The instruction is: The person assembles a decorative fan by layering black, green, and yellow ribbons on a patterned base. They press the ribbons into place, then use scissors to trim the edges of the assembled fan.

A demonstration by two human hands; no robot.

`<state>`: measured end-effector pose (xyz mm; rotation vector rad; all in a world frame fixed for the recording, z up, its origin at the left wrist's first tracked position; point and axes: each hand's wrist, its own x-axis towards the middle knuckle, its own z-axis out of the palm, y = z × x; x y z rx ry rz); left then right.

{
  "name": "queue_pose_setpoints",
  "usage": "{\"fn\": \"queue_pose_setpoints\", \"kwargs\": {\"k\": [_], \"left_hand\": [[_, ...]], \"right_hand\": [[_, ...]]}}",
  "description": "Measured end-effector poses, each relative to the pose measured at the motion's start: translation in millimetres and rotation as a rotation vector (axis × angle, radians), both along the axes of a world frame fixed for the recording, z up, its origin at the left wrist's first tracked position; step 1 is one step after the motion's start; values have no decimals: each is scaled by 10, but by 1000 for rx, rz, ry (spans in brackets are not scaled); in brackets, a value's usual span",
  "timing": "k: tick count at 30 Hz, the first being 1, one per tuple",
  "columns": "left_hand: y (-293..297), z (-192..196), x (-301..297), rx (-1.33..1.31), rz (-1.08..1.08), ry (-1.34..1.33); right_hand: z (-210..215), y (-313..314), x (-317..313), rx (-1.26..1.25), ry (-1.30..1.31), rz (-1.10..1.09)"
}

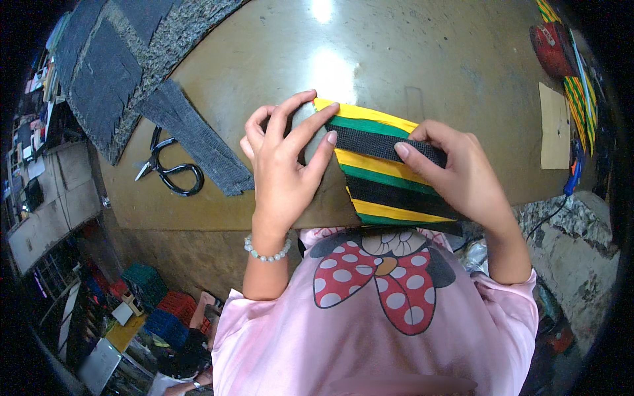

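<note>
A piece of yellow, green and black striped fabric [389, 188] lies at the table's front edge, in front of my body. Across its upper part runs a black webbing strap [366, 143]. My right hand [456, 165] pinches the strap's right end between thumb and fingers. At the fabric's left edge rests my left hand [287, 145], its fingers spread and bent. Its index fingertip touches the yellow stripe, and the thumb tip lies by the strap's left end. Something greyish shows partly beneath that hand; I cannot make out what it is.
Black-handled scissors [173, 170] lie left of my left hand, beside dark grey fabric strips [198, 142]. A worn dark board [119, 59] covers the table's far left. At the right are a tan card [555, 129], a red object [553, 49] and more striped material [581, 119].
</note>
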<state>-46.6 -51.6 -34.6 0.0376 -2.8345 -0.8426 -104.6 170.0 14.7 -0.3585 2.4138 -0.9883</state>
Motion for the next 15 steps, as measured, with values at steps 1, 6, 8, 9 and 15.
{"fn": "queue_pose_setpoints", "kwargs": {"k": [1, 6, 8, 9, 15], "left_hand": [[-1, -6, -2, 1, -7, 4], [-10, -27, 14, -22, -30, 34], [-4, -40, 21, -13, -27, 41], [-2, -45, 18, -11, -30, 46], [8, -39, 9, -60, -56, 69]], "right_hand": [[-39, 20, 27, -12, 3, -27], [-229, 30, 129, -85, 33, -134], [-257, 32, 148, -82, 84, -116], [-264, 33, 153, -78, 98, -117], [-275, 27, 160, 81, 183, -71]]}}
